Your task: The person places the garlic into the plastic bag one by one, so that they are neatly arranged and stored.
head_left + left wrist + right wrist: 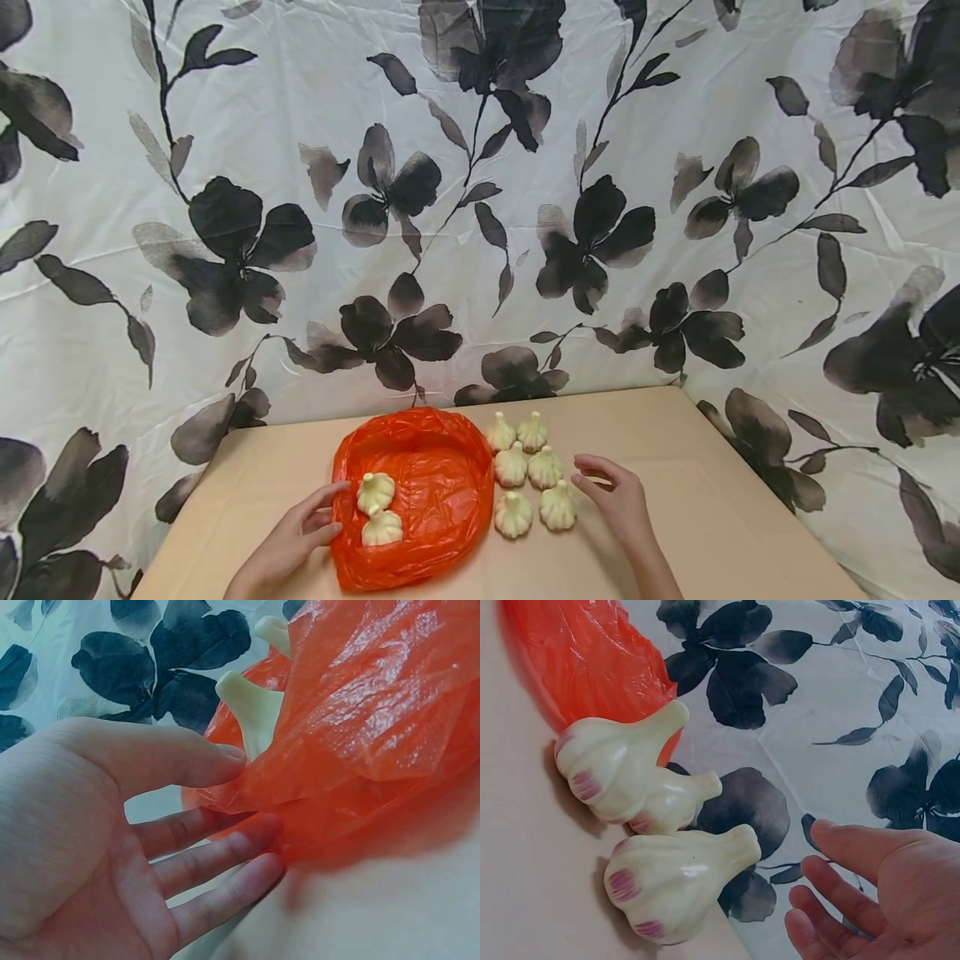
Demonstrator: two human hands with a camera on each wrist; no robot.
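An orange-red plastic bag [442,500] lies on the table with its mouth spread wide and its rim rolled. Two garlic bulbs [382,528] sit inside at its left. My left hand [294,533] holds the bag's left edge; in the left wrist view the thumb [217,763] is at the rim and the fingers touch the outside. Several garlic bulbs [513,514] stand in two columns right of the bag. Just right of them is my right hand [618,500], fingers loosely bent with nothing in them. In the right wrist view it is apart from the nearest garlic bulb [675,889].
The light tan table [720,517] extends right of my right hand and left of the bag. Behind its far edge hangs a white cloth [480,275] with dark flower prints.
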